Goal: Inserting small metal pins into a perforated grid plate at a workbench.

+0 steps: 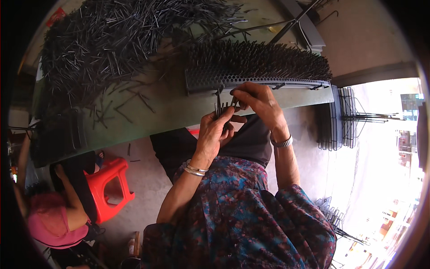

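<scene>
- Patterned shirt (237,210) cloth in blue, red and black lies closest to my view, on the wearer's side of the perforated rack (255,84).
- Just in front of the rack, I see the left hand (212,132) curled nearly closed around a small bundle of thin dark rods (219,108), whose ends stick up past the thumb. Bracelets (197,171) circle that wrist.
- Close by the rack's front edge, the right hand (262,105) brings thumb and fingertips near one another at the bundle's upper ends; I cannot tell whether they pinch a rod. It wears a metal-banded watch (281,142).
- Along the rack's top, I make out standing rods (260,60), packed densely and leaning at mixed angles.
- Left of the rack, a big heap of loose rods (103,40) spreads over the greenish table (172,119), with strays between.
- Lower left from the rack, I find a red stool (109,193) and, beside it, a co-worker in a pink top (58,224).
- Right of the rack, dark wire frames (348,119) stand together.
</scene>
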{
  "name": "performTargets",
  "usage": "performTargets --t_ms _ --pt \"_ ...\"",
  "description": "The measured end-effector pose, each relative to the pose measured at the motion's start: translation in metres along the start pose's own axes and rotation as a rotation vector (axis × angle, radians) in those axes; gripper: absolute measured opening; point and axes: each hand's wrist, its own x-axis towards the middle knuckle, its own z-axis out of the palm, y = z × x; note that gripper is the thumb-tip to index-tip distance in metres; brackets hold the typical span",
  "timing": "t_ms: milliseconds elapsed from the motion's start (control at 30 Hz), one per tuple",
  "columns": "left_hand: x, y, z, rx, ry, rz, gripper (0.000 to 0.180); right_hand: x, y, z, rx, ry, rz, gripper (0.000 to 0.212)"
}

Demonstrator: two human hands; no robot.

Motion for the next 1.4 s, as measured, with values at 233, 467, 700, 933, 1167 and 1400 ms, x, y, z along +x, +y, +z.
performTargets --t_ms 233,467,700,933,1167,1400 --pt "0.002 -0.005 0.003 -0.019 0.119 -0.012 0.042 0.000 -0.014 -0.016 0.020 -0.015 -0.005 0.013" --pt "0.009 -0.011 -0.010 0.050 -0.004 0.109 0.043 0.012 -0.021 -0.003 -0.240 0.613 -0.324 0.012" --pt "0.014 -0.021 -0.006 0.002 -0.031 0.008 0.042 0.029 -0.008 0.002 -0.363 0.617 -0.396 0.009" --pt "0.013 -0.012 -0.003 -0.030 -0.042 -0.038 0.039 0.041 -0.007 -0.001 -0.638 0.564 -0.442 0.009" --pt "0.010 -0.012 -0.002 -0.108 0.002 -0.064 0.038 0.046 0.002 0.004 -0.784 0.627 -0.458 0.010" --pt "0.010 -0.012 0.000 -0.148 -0.067 -0.014 0.034 0.038 0.001 0.008 -0.807 0.635 -0.463 0.010"
